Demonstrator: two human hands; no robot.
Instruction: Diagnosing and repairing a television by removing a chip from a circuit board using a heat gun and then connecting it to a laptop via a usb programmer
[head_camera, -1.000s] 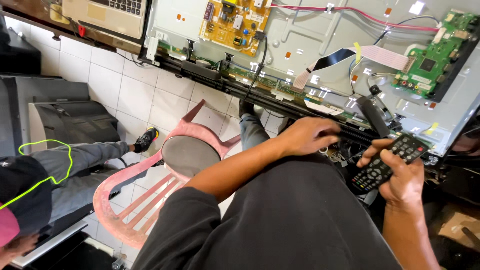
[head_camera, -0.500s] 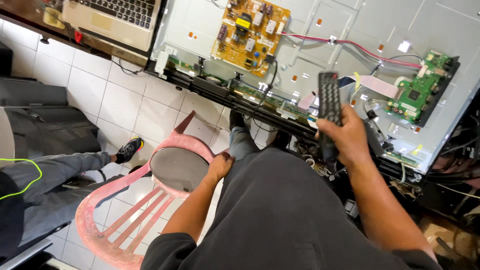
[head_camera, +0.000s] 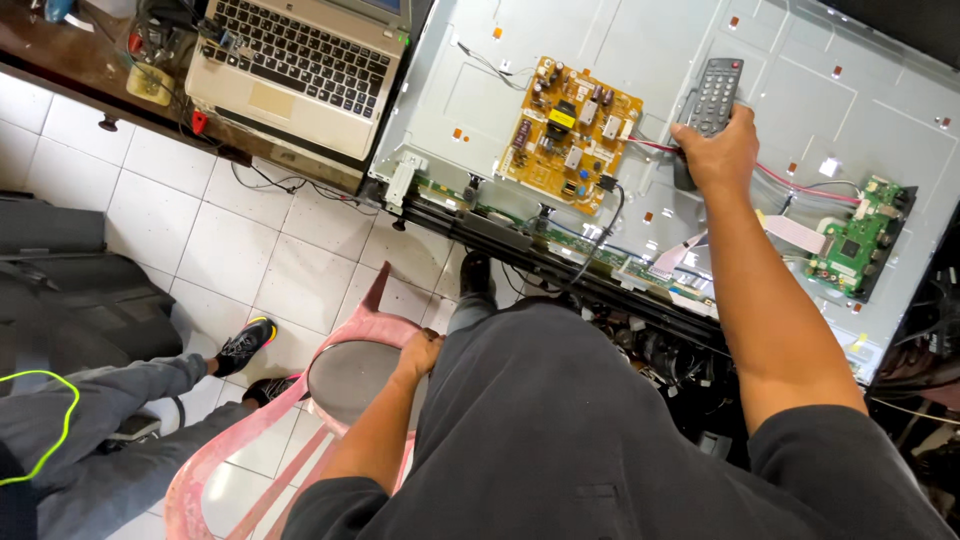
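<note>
The person wears a dark grey short-sleeved shirt, plain and without print, loose over the chest and belly. Both sleeves end above the elbow, leaving the forearms bare down to the left hand (head_camera: 420, 352) and right hand (head_camera: 716, 152). No watch, ring or glove shows on either. Grey trousers and a dark shoe (head_camera: 476, 273) show below the shirt.

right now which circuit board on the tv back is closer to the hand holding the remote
The yellow board, just left of the right hand; the green board sits farther right.
</note>
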